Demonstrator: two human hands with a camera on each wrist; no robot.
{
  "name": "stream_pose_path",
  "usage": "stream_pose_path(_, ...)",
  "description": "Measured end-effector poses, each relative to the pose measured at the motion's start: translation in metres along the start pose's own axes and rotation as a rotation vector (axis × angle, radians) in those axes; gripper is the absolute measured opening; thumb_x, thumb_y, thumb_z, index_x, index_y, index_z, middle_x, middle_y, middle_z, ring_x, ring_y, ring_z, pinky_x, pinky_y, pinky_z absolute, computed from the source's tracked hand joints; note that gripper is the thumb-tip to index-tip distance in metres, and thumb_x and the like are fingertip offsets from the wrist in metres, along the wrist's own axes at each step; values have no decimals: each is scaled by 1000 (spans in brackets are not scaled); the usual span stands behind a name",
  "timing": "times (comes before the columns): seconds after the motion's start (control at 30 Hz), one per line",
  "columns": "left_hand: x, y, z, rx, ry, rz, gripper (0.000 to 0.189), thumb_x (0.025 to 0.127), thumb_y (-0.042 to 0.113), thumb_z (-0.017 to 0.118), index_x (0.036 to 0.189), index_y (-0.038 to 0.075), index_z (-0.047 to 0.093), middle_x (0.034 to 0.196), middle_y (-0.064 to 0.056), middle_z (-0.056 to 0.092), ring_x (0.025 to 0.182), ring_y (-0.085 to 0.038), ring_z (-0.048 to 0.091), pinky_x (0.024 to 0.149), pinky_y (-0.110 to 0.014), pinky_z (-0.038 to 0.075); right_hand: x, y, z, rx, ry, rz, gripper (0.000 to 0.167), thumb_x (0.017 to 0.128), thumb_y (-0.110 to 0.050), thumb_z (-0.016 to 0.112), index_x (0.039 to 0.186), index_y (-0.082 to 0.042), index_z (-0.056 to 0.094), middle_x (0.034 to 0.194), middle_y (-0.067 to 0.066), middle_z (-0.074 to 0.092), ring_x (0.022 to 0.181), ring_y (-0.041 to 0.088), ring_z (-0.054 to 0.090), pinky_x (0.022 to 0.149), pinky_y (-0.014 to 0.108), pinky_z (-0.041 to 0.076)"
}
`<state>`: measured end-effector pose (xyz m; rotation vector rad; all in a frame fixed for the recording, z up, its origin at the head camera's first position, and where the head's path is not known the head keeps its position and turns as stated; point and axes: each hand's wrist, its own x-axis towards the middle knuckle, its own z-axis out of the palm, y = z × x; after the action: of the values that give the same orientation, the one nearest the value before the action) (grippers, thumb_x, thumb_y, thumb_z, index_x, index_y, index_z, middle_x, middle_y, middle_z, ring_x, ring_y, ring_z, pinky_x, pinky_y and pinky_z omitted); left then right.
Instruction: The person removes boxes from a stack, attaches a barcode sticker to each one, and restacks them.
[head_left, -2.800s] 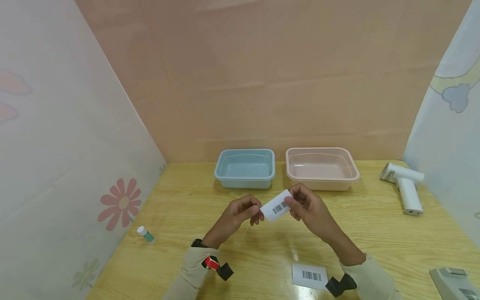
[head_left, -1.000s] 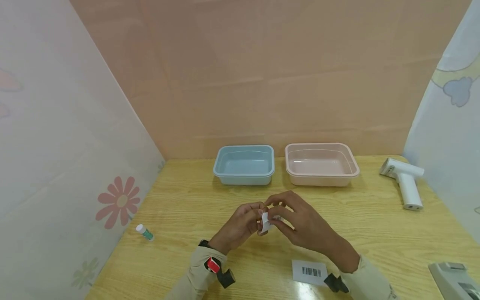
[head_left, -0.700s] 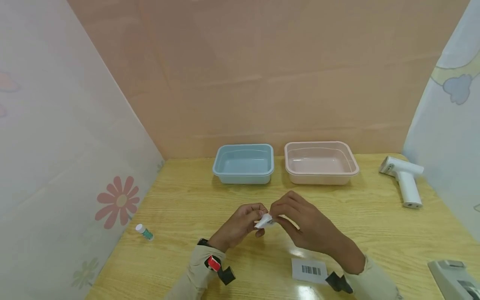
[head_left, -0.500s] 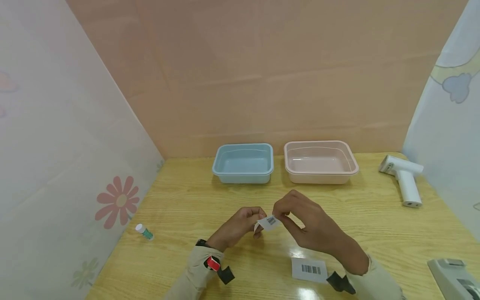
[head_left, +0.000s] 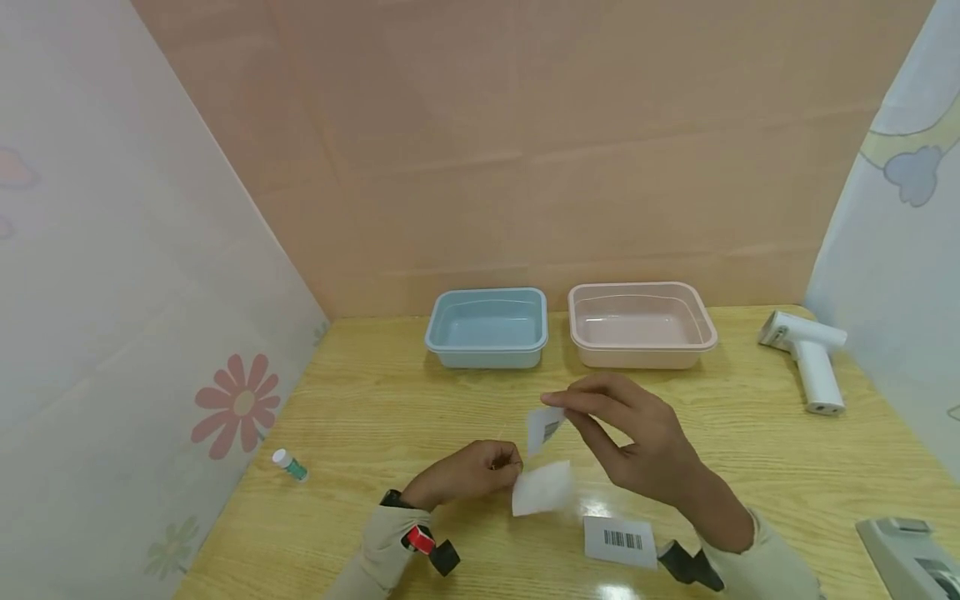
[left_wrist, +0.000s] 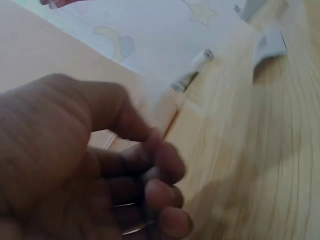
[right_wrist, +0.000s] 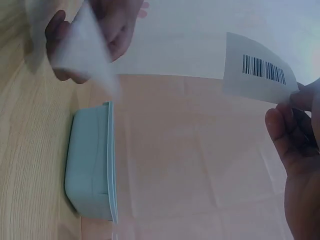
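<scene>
My right hand [head_left: 645, 437] pinches a white barcode sticker [head_left: 537, 430] by one edge between thumb and fingers. In the right wrist view the sticker [right_wrist: 252, 72] bends slightly, its printed bars showing. Lower and to the left, my left hand [head_left: 468, 473] pinches a blank white backing paper [head_left: 543, 489] at its left edge. This paper [right_wrist: 82, 47] is blurred in the right wrist view. The sticker and the paper are apart. A second barcode label [head_left: 619, 542] lies flat on the wooden table near my right wrist.
A blue bin [head_left: 487, 358] and a pink bin [head_left: 642, 357] stand side by side at the back. A white handheld scanner [head_left: 813, 362] lies at right, with a grey device [head_left: 907, 554] in the front corner. A small white-capped bottle [head_left: 289, 465] lies at left.
The sticker has come off its backing paper. My right hand has lifted it slightly up and right, while my left hand has moved down and left with the paper.
</scene>
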<state>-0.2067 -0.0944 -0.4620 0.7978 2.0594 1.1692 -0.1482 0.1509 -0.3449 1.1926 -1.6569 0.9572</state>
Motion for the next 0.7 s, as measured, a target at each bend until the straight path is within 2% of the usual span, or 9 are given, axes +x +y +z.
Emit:
stream_pose_path(0.1, -4, 0, -1, 194, -53, 5, 15, 103, 19, 57, 91, 18, 66, 75, 9, 54, 61, -5, 46, 55, -21, 39, 2, 2, -2, 83, 61, 75, 14, 99, -3, 62, 99, 8, 70, 92, 12, 67, 79, 17, 63, 70, 18, 50)
stream_pose_path(0.2, -7, 1, 0, 311, -95, -7, 16, 102, 17, 59, 88, 19, 67, 70, 11, 53, 56, -3, 44, 52, -20, 38, -2, 7, -3, 230, 109, 206, 7, 92, 10, 63, 98, 13, 65, 92, 17, 66, 80, 17, 65, 76, 21, 53)
stream_pose_path(0.3, -10, 5, 2, 402, -84, -40, 18, 101, 20, 62, 84, 21, 67, 66, 12, 51, 52, -3, 42, 50, -20, 37, -10, 12, -3, 351, 150, 395, 19, 87, 22, 61, 104, 13, 62, 93, 22, 67, 82, 22, 68, 77, 25, 56)
stream_pose_path(0.4, -13, 9, 0, 494, -40, -81, 25, 100, 24, 64, 76, 21, 66, 63, 12, 49, 50, -3, 42, 49, -20, 36, -17, 18, -1, 390, 172, 614, 20, 91, 17, 61, 108, 7, 61, 94, 23, 68, 83, 28, 71, 76, 33, 58)
stream_pose_path(0.53, -17, 17, -14, 509, 79, -110, 26, 101, 30, 63, 77, 20, 65, 64, 10, 53, 51, -5, 46, 49, -22, 38, -23, 30, 8, 432, 179, 856, 15, 97, 0, 65, 109, 5, 57, 97, 25, 69, 84, 33, 73, 76, 41, 58)
stream_pose_path(0.6, -18, 22, -24, 486, 197, -74, 21, 102, 31, 62, 84, 20, 66, 69, 10, 57, 55, -7, 49, 52, -24, 41, -26, 37, 14, 450, 170, 935, 20, 98, -5, 66, 110, 7, 56, 99, 27, 68, 85, 33, 73, 77, 42, 58)
stream_pose_path(0.7, -18, 31, -42, 446, 421, 22, 13, 101, 32, 63, 96, 20, 66, 79, 10, 60, 63, -9, 51, 57, -26, 43, -28, 46, 23, 449, 149, 1028, 23, 98, -10, 67, 109, 8, 57, 99, 26, 66, 86, 30, 73, 77, 39, 59)
